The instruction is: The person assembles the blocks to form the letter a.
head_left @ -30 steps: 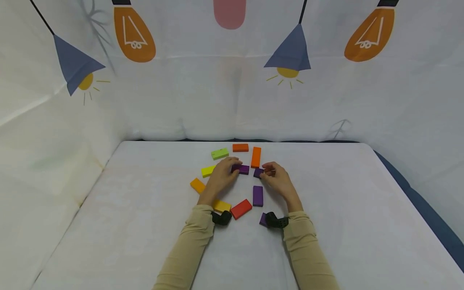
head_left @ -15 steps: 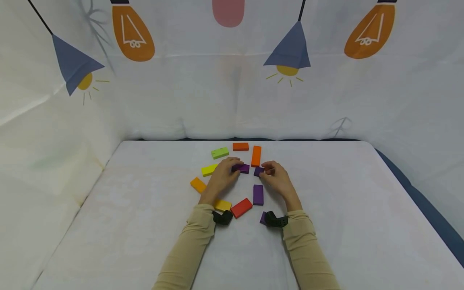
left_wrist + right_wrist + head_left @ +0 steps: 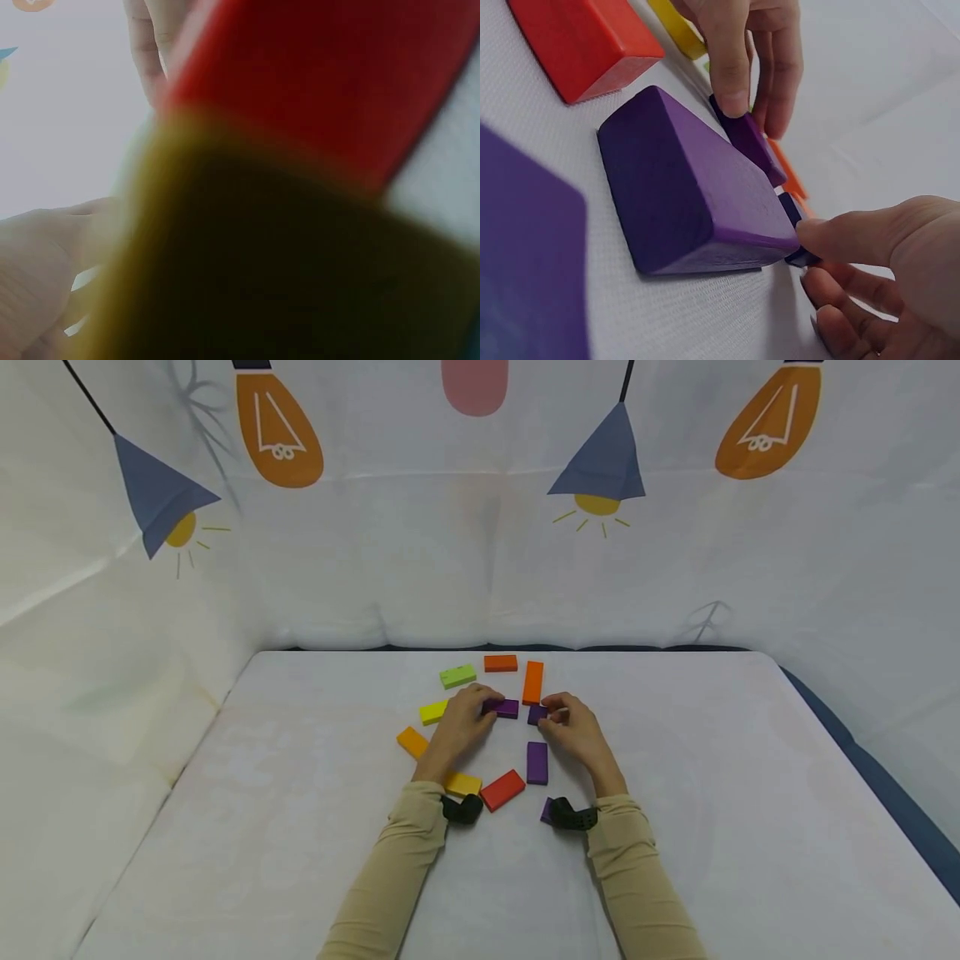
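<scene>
— Largest entry?
— White table (image 3: 300,827), one.
— Next in size?
— My left hand (image 3: 462,722), thumb nearer me, fingers beyond, pinching. My right hand (image 3: 579,733), thumb and finger pinching.
— Smaller still?
— Long purple block (image 3: 507,709), one: between left thumb and fingers, on that hand's right side. Dark purple block (image 3: 536,716), one, showing smaller: at the tips of right thumb and finger, left of that palm, just beside the long one, apart.

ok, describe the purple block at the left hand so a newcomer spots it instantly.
On the white table, find the left hand among coloured blocks. It pinches the purple block, which lies crosswise; of several purple ones, only this touches that hand.
</scene>
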### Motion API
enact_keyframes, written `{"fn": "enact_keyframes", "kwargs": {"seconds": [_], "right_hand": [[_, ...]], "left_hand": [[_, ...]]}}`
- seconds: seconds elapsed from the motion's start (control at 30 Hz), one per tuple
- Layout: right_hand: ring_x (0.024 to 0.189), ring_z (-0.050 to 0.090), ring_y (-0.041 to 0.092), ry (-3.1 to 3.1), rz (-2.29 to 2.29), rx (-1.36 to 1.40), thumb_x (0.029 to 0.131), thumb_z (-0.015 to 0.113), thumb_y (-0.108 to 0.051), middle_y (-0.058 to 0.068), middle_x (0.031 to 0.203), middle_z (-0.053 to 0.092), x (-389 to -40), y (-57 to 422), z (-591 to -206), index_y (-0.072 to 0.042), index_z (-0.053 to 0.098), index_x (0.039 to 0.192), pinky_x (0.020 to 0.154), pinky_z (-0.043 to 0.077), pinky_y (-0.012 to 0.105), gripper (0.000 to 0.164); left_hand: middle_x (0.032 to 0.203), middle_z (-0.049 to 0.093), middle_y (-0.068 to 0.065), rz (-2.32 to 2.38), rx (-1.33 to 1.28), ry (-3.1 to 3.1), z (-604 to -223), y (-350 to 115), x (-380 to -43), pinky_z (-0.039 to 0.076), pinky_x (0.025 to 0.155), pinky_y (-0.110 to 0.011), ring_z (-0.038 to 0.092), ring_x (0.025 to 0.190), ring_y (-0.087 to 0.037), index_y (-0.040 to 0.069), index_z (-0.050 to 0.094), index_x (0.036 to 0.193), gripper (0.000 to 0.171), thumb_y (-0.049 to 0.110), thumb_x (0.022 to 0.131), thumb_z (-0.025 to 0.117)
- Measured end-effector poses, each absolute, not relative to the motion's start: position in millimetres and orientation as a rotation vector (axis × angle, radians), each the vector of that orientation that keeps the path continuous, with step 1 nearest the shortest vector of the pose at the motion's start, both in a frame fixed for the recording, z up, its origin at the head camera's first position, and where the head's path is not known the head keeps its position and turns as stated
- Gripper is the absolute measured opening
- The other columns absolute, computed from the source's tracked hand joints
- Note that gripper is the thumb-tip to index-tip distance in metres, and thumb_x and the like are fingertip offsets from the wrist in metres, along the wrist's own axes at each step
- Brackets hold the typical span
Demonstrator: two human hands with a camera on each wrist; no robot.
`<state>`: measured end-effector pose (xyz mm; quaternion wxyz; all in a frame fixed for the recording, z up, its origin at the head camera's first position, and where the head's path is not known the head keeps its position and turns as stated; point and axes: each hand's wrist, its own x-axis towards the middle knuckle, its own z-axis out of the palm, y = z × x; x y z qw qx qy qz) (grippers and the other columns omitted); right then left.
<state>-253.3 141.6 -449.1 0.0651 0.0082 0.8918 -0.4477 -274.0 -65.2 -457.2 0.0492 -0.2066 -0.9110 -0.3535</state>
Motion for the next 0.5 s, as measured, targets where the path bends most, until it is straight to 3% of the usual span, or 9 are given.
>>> {"fn": "enact_keyframes", "kwargs": {"seconds": [0.3, 0.5], "right_hand": [[0.104, 0.052, 0.025, 2.704, -1.331, 0.0, 0.091, 0.061, -0.016, 0.011, 0.126, 0.054, -252.2, 142.0, -448.8, -0.011, 0.052, 0.125, 0.09, 0.046, 0.039, 0.036], [0.113, 0.052, 0.029, 2.761, -1.303, -0.079, 0.091, 0.06, -0.016, 0.015, 0.125, 0.055, -250.6, 143.6, -449.4, -0.007, 0.053, 0.126, 0.099, 0.043, 0.046, 0.037]], "left_hand": [[0.119, 0.06, -0.006, -1.055, -0.6, -2.872, -455.2, -70.2, -272.6, 0.043, 0.102, -0.036, 0.055, 0.111, -0.022, 0.012, 0.063, 0.12, 0.03, 0.013, 0.09, 0.064], [0.12, 0.057, -0.007, -1.015, -0.599, -2.941, -453.0, -73.4, -273.6, 0.043, 0.102, -0.037, 0.053, 0.111, -0.022, 0.013, 0.061, 0.124, 0.035, 0.015, 0.089, 0.065]]}}
